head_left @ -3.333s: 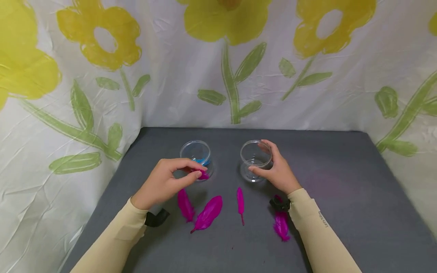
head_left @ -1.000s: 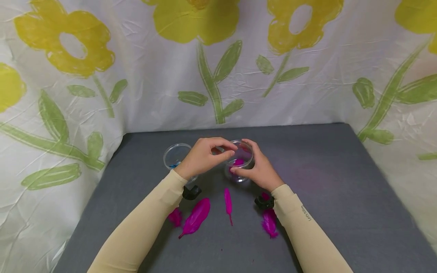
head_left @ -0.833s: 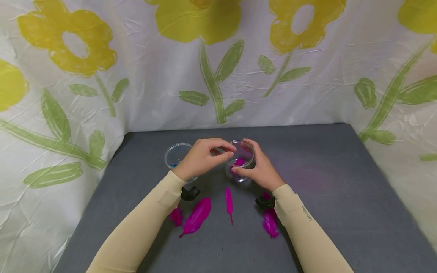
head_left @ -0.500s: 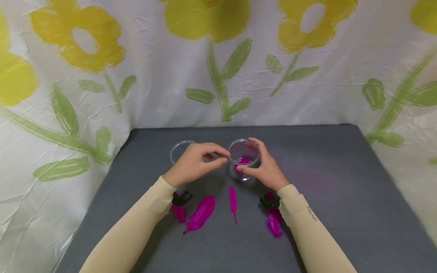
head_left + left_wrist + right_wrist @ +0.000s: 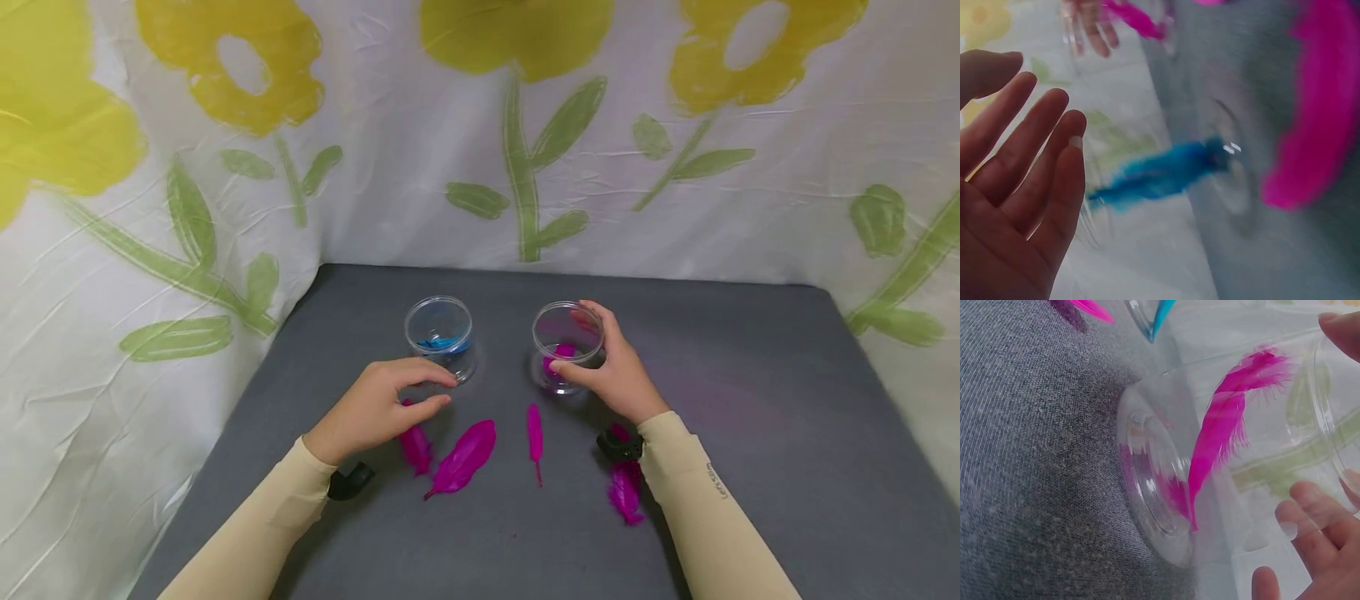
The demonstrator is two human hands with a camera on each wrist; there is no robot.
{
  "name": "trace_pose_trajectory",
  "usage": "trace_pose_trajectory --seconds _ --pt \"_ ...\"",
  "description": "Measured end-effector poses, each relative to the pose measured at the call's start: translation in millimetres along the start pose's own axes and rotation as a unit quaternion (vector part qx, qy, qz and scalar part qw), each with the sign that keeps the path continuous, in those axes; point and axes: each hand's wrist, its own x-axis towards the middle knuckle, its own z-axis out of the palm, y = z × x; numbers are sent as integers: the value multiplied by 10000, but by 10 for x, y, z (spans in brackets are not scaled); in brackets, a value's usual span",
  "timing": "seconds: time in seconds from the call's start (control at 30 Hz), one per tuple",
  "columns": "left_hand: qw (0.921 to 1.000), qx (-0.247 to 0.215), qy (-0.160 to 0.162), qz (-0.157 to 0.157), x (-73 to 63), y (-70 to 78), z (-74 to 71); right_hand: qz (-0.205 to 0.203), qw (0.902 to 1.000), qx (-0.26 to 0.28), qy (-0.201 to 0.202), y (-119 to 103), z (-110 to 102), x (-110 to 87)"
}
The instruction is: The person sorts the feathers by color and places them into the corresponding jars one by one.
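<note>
My left hand (image 5: pixel 382 404) hovers with relaxed, parted fingers in front of the left clear plastic jar (image 5: pixel 438 321), near a magenta feather (image 5: pixel 416 450) on the table. Nothing is between its fingers. Inside that jar lies a blue feather (image 5: pixel 444 344), blurred in the left wrist view. My right hand (image 5: pixel 611 367) grips the right clear plastic jar (image 5: pixel 1166 381) by its side, thumb in front and fingers behind. A magenta feather (image 5: pixel 1222 425) leans inside this jar, which stands upright on the table.
More magenta feathers lie on the grey tabletop (image 5: pixel 735 500): a broad one (image 5: pixel 465 457), a slim one (image 5: pixel 535 437), and a fluffy one (image 5: pixel 625 492) partly under the right wrist's black camera (image 5: pixel 621 446). A flower-printed white curtain (image 5: pixel 390 217) encloses the back and sides.
A magenta feather, pinched by my left hand 3.3 seconds ago, now sits in the right jar. My left hand has come back leftward from that jar's rim. The right hand keeps its grip.
</note>
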Motion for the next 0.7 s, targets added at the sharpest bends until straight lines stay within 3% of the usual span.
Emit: trace_pose_trajectory --seconds 0.13,0.27,0.5,0.7 --pt "9983 574 -37 -36 -234 -75 22 -27 10000 -53 -35 4 -11 4" --pt "9966 788 -180 -122 -388 -124 61 -52 10000 -76 -28 5 -21 6" --pt "9932 987 -606 -134 -498 -159 126 -36 9999 -104 -36 4 -41 4" --pt "9896 1121 -900 52 -539 -178 146 -33 9999 -92 -54 5 -12 15"
